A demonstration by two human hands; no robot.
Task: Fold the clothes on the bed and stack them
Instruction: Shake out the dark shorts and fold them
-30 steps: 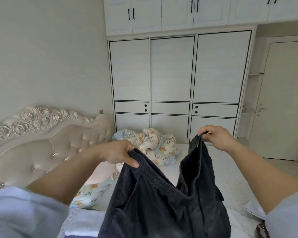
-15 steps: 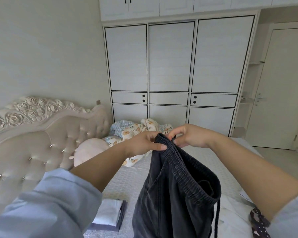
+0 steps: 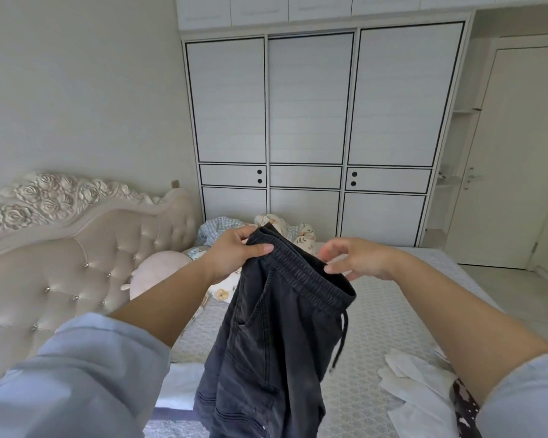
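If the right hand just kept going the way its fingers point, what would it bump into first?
Most likely the elastic waistband of the dark trousers. The right hand is open, its fingers reaching left toward the band that the left hand grips. The gap looks small, though depth is unclear.

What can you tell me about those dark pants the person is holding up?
The dark grey pants look like washed, jeans-like cotton. They have a stretchy gathered waistband, a dangling drawstring and a side pocket. They hang in the air above the bed, waist up, legs drooping out of view. The left hand pinches one waistband end; the right hand hovers open beside the waistband, maybe just touching it.
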